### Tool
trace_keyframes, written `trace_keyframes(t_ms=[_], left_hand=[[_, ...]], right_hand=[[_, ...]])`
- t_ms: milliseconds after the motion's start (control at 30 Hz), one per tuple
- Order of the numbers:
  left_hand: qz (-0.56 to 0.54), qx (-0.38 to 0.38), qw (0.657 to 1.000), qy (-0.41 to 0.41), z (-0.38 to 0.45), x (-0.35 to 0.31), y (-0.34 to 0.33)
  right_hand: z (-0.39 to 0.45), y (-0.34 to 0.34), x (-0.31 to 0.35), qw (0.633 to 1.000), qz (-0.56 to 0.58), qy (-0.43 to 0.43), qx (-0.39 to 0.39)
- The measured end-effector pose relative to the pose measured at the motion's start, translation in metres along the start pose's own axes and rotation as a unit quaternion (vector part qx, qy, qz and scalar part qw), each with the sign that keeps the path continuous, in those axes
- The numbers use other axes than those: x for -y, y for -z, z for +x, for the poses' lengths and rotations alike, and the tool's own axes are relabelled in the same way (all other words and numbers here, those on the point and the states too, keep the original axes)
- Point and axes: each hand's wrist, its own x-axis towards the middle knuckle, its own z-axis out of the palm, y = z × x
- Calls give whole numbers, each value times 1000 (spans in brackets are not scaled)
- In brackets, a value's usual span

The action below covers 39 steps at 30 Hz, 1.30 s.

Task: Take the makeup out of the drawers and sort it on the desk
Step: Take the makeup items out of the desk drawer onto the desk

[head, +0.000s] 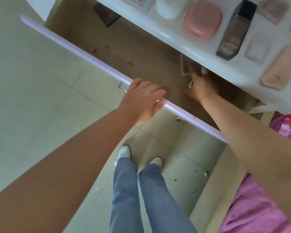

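The desk (180,39) top is glossy white, the drawer (124,52) floor matt, stained brown board, its front rim (84,53) smooth glossy lilac, the pink compact (202,19) satin plastic, the floor (32,91) shiny tile.

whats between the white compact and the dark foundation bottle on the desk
In the head view, the pink compact lies between the white compact and the dark foundation bottle.
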Motion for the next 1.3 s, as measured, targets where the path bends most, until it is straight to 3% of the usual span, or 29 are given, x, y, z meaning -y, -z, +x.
trace_keyframes(t_ms=[100, 200, 333, 467, 600, 800, 933, 1100, 1200, 1300], left_hand=[[-11, 5, 1000, 5, 3, 4, 6], [-32, 72, 992, 101, 16, -1, 19], [7, 191, 953, 234, 51, -1, 21], [-4, 306, 912, 275, 93, -5, 3], [-1, 335, 894, 298, 110, -23, -28], [75, 327, 910, 243, 123, -19, -46], [114, 326, 930, 130, 115, -16, -32], [53, 323, 945, -24, 105, -6, 21], [35, 306, 947, -94, 101, -1, 67], [60, 236, 963, -117, 111, 4, 111]], right_hand=[[7, -1, 13, 998, 36, -12, 48], [-3, -6, 19, 985, 141, 30, 98], [-18, -7, 16, 984, 99, 92, 113], [-32, -1, -1, 994, 77, 16, 79], [-44, -6, -17, 994, 83, -35, 59], [-44, -12, -22, 991, 135, -16, -5], [-59, 2, -24, 983, 182, 10, -31], [-88, 56, -30, 978, 206, 39, 18], [-94, 97, -26, 972, 234, 23, -11], [-79, 131, -14, 965, 254, 30, -51]])
